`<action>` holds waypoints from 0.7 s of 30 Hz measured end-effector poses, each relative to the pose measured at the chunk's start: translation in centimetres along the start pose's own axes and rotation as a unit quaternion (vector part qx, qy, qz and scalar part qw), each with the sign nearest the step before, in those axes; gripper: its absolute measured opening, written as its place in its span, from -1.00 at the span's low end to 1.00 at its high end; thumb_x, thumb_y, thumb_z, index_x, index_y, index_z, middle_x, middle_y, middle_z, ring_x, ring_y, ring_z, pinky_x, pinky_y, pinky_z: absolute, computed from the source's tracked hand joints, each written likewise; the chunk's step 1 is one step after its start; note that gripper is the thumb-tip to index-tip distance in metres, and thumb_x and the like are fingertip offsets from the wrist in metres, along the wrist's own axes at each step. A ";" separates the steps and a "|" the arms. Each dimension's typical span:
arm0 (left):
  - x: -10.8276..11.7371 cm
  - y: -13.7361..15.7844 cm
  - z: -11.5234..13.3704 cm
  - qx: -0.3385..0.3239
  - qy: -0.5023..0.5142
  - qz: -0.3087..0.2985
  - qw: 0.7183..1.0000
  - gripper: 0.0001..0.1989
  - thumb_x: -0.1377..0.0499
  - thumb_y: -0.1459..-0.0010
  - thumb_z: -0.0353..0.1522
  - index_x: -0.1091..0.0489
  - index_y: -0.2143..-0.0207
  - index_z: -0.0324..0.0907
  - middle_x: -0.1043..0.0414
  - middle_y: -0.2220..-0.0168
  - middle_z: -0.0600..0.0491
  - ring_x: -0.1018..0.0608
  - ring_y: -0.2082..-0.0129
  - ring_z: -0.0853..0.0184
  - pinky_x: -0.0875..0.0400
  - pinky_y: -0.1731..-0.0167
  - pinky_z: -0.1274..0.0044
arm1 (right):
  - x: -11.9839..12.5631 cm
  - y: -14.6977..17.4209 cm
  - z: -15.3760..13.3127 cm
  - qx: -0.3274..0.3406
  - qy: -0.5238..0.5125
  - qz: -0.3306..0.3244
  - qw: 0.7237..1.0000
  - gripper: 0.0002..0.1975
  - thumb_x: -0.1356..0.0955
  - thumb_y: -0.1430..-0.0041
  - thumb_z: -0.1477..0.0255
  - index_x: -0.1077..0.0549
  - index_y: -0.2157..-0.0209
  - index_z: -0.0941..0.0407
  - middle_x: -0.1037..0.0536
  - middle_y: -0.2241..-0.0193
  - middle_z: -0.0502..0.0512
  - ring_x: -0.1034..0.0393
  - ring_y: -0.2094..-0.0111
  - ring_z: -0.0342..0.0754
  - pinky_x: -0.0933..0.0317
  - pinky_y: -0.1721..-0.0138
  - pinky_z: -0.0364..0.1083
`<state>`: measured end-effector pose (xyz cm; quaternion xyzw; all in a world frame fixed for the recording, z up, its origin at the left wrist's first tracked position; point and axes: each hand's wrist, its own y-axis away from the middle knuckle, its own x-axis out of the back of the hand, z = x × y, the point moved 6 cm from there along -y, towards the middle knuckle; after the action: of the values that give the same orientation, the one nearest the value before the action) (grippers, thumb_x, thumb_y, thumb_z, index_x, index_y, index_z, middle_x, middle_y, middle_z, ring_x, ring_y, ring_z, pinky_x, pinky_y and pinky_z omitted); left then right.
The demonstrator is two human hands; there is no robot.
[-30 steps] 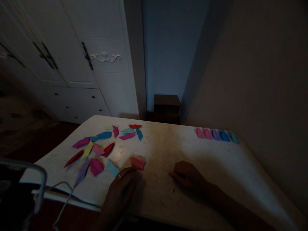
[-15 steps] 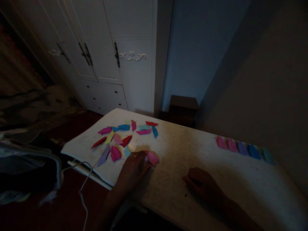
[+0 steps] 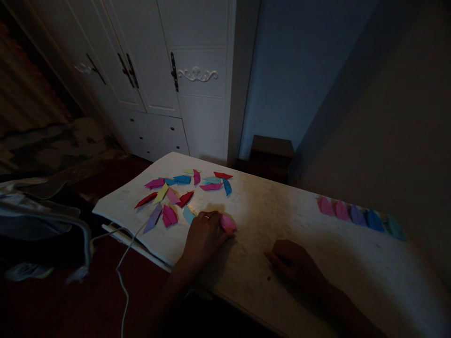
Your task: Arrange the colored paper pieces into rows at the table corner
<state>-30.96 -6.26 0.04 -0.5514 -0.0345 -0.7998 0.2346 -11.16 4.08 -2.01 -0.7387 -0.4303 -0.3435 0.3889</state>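
Note:
My left hand (image 3: 207,233) rests on the table with its thumb and fingers closed around a pink folded-paper boat (image 3: 227,223). Just left of the fingers lies a light blue paper piece (image 3: 188,214), partly covered by the hand. Farther left is a magenta folded piece (image 3: 169,216), with a purple one (image 3: 153,218) beside it. To the right, my right hand (image 3: 294,263) lies on the tabletop in a loose fist, and nothing shows in it. A small dark speck (image 3: 268,278) is close to its thumb.
Several coloured paper pieces, among them a red one (image 3: 223,175), are scattered over the left part of the table (image 3: 268,202). A row of folded pieces, including a blue one (image 3: 374,220), lines the far right edge. A white cable (image 3: 121,277) hangs at the left.
My left hand has moved slightly right and away from me with the pink paper boat, which has turned in the fingers. My right hand stays nearly in place. The camera view has shifted a little.

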 end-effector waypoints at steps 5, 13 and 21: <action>-0.7 -0.9 0.7 -0.013 -0.005 -0.029 0.999 -0.77 -0.24 -0.12 -0.26 -0.45 0.19 -0.18 -0.54 0.19 -0.05 -0.52 0.15 0.14 -0.39 0.11 0.36 | 0.0 0.1 0.2 -0.004 -0.014 0.000 1.000 -0.56 -0.16 -0.38 0.25 -0.33 0.55 0.13 -0.38 0.59 0.02 -0.24 0.54 -0.16 -0.09 0.47 -0.15; -0.3 -1.8 1.3 -0.070 0.049 0.046 0.995 -0.66 -0.25 -0.12 -0.26 -0.42 0.05 -0.16 -0.53 0.09 -0.04 -0.51 0.08 0.17 -0.41 0.03 0.33 | 0.0 -0.1 0.0 0.003 -0.013 0.007 1.000 -0.54 -0.14 -0.38 0.24 -0.32 0.56 0.13 -0.37 0.59 0.02 -0.22 0.53 -0.16 -0.06 0.45 -0.14; -0.1 -5.3 6.1 -0.128 0.174 0.070 0.974 -0.62 -0.31 -0.04 -0.18 -0.42 0.12 -0.15 -0.53 0.16 0.02 -0.53 0.16 0.24 -0.47 0.14 0.38 | -0.2 -0.4 0.0 0.006 -0.009 0.025 1.000 -0.54 -0.15 -0.36 0.25 -0.34 0.58 0.14 -0.38 0.60 0.03 -0.19 0.55 -0.15 -0.04 0.44 -0.13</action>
<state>-27.81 0.36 3.41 -0.4304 0.1483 -0.8629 0.2194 -11.57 4.14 -2.07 -0.7497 -0.4175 -0.3243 0.3980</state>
